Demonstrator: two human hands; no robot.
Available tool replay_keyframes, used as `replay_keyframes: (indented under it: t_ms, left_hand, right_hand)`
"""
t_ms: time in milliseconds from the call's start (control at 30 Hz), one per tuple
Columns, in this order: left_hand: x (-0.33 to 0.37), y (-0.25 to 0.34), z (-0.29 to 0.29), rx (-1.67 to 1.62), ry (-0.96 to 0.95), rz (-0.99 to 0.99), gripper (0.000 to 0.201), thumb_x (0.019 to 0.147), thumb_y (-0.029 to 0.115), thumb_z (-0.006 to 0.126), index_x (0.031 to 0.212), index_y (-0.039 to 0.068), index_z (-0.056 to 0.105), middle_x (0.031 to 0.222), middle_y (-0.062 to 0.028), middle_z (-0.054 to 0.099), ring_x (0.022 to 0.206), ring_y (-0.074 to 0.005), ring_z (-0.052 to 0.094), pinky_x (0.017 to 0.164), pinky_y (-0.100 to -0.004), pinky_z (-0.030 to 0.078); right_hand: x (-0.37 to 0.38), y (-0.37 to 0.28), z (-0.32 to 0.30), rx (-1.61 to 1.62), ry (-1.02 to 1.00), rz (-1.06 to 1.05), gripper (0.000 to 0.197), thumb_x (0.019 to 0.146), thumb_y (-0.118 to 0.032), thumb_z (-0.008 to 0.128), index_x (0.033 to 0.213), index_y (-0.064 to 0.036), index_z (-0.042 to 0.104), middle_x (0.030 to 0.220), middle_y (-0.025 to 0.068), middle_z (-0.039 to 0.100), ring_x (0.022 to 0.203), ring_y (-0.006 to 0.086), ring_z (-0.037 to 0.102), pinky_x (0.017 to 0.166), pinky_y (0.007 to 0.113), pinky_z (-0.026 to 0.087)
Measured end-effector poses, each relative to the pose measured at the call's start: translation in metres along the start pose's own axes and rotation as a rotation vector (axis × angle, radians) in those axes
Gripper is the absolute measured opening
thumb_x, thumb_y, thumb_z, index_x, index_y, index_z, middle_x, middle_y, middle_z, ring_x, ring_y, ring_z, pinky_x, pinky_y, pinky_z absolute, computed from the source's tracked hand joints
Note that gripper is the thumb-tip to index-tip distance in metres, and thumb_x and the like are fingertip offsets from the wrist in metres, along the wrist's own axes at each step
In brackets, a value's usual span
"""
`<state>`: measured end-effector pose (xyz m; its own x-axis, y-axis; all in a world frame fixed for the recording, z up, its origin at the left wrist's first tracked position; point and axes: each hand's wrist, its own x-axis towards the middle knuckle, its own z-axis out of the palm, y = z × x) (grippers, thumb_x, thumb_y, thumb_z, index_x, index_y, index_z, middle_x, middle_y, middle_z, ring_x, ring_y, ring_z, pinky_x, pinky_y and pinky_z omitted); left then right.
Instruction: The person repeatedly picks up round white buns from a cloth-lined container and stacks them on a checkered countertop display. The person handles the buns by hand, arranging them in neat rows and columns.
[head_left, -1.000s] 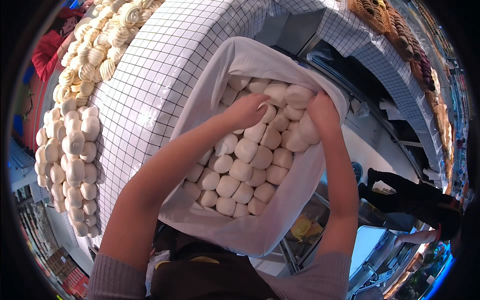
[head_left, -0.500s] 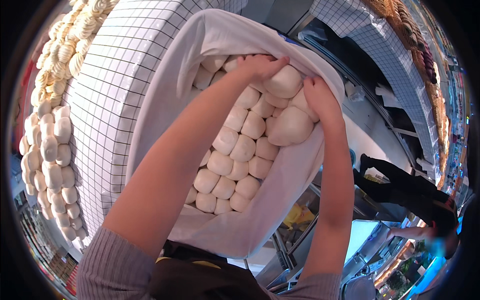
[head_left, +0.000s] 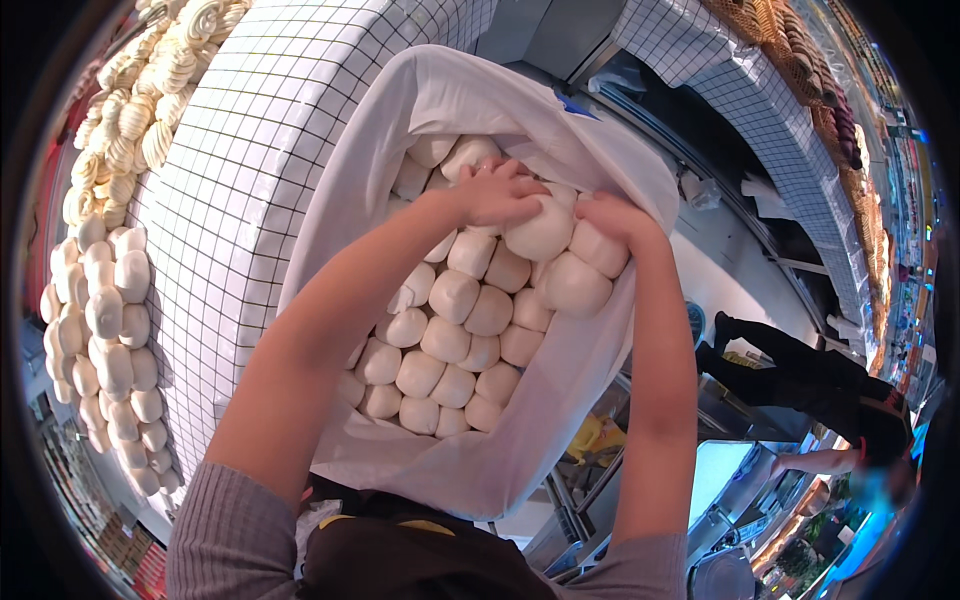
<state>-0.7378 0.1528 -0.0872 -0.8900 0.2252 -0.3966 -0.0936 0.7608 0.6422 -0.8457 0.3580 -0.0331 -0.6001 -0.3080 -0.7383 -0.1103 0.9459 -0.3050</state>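
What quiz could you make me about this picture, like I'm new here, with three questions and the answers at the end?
1. Which of these surrounds the pale round buns under the person's hands?
A) a glass bowl
B) a white liner
C) a wooden crate

2. True or false: the person's left hand and right hand are both lying flat on the checked tablecloth.

3. Fill in the gap: the twisted rolls are on the ____ side of the picture.

Key:
1. B
2. False: both hands are at the buns inside the liner.
3. left
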Motion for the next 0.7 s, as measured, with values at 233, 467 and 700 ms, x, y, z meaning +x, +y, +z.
replay_keyframes:
  t_ms: [233,467,700]
  left_hand:
    - [-0.065,0.001,0.04,0.283,0.111,0.22,0.084,0.067,0.068,0.077,0.138,0.028,0.059,0.156,-0.0194,0.03,0.146,-0.0503,0.018,0.113,-0.0652,0.033]
    - [-0.066,0.014,0.054,0.366,0.165,0.043,0.096,0.054,0.059,0.09,0.138,0.024,0.057,0.159,-0.0195,0.025,0.146,-0.0499,0.019,0.113,-0.0639,0.033]
    - [-0.049,0.025,0.062,0.346,0.193,0.009,0.092,0.054,0.054,0.093,0.131,0.02,0.057,0.163,-0.0257,0.018,0.15,-0.0508,0.015,0.109,-0.0673,0.036]
  right_hand:
    - [-0.034,0.011,0.061,-0.122,0.181,-0.071,0.092,0.089,-0.048,0.054,0.158,0.005,0.022,0.163,0.0339,0.013,0.155,0.0453,0.005,0.126,0.047,0.011]
    - [-0.063,-0.009,0.072,-0.235,0.312,0.001,0.091,0.082,-0.05,0.071,0.144,0.0085,0.041,0.148,0.0326,0.043,0.133,0.0428,0.051,0.109,0.048,0.043]
    - [0.016,0.01,0.034,-0.119,0.174,-0.009,0.139,0.058,-0.076,0.079,0.159,0.0013,0.022,0.163,0.0272,0.026,0.152,0.0316,0.029,0.123,0.042,0.025]
